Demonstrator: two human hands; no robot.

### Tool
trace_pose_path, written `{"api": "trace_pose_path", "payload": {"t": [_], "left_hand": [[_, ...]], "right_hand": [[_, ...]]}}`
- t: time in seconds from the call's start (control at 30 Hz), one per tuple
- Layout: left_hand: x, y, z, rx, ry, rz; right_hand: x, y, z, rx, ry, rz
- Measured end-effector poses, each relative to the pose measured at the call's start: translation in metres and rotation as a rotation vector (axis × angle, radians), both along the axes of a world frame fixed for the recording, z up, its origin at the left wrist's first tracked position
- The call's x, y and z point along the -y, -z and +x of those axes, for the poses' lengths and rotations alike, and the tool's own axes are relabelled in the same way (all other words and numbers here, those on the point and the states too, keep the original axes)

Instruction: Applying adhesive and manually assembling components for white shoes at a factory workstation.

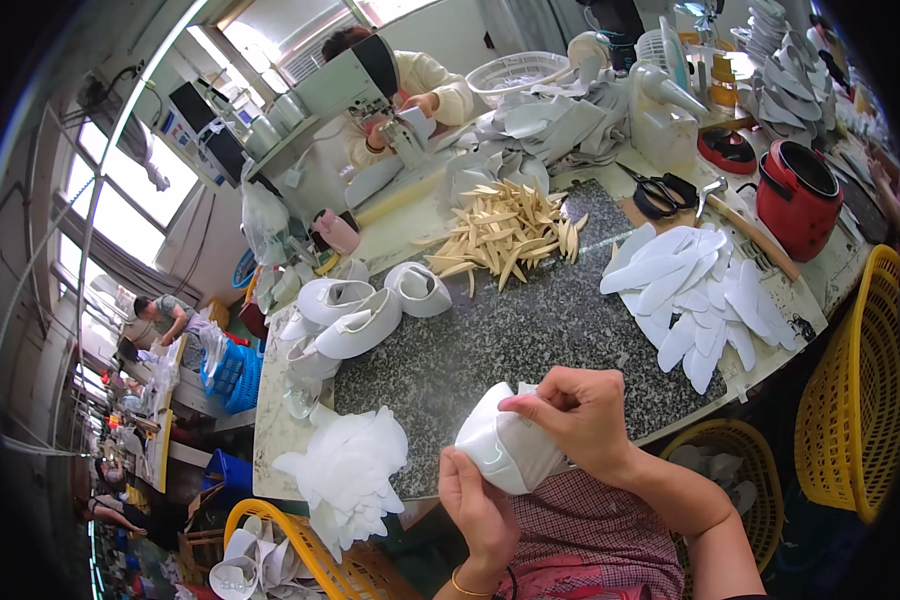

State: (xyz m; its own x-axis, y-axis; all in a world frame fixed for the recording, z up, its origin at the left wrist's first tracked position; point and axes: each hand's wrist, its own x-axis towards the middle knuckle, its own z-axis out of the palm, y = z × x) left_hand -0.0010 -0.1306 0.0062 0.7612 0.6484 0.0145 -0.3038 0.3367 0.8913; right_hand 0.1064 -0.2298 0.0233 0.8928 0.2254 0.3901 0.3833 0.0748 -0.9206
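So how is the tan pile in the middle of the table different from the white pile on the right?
The tan pieces are narrow, pointed strips heaped criss-cross in a thick mound; the white pieces are broader, rounded, sole-like shapes fanned out in overlapping layers. The tan pile lies farther from the person, the white pile near the table's right edge. Both rest loose on the speckled table, untouched by either hand.

Sunlit workshop, windows (120, 215), prob. granite bench (530, 330)

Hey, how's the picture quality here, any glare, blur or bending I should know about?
Head view: windows at left are blown out white; straight table edge bows toward the rim, corners are black. Both hands, left hand and right hand, and the white shoe upper look sharp, evenly lit.
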Motion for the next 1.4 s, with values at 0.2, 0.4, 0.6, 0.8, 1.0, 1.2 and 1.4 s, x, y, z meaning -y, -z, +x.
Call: {"api": "trace_pose_path", "payload": {"t": [0.2,0.4,0.6,0.8,1.0,1.2,1.4], "left_hand": [[-0.018,0.0,0.007,-0.03,0.061,-0.178],[-0.027,0.004,0.008,0.02,0.235,-0.463],[-0.022,-0.002,0.012,0.047,0.226,-0.455],[-0.018,-0.014,0.017,0.16,0.0,-0.011],[-0.018,-0.016,0.039,0.222,-0.241,0.254],[-0.045,-0.015,0.055,-0.084,0.092,1.46],[-0.044,-0.019,0.056,-0.206,0.078,1.475]], "right_hand": [[0.003,-0.003,0.026,-0.324,-0.118,0.155],[0.01,0.031,0.008,-0.224,-0.391,0.175],[0.024,0.008,-0.014,-0.077,-0.281,-0.113],[0.041,0.024,-0.004,0.006,-0.228,-0.006],[0.082,0.027,0.006,0.027,-0.191,-0.021],[0.16,0.038,0.024,0.224,0.114,-0.465],[0.238,0.033,0.065,0.205,0.488,-0.651]]}}
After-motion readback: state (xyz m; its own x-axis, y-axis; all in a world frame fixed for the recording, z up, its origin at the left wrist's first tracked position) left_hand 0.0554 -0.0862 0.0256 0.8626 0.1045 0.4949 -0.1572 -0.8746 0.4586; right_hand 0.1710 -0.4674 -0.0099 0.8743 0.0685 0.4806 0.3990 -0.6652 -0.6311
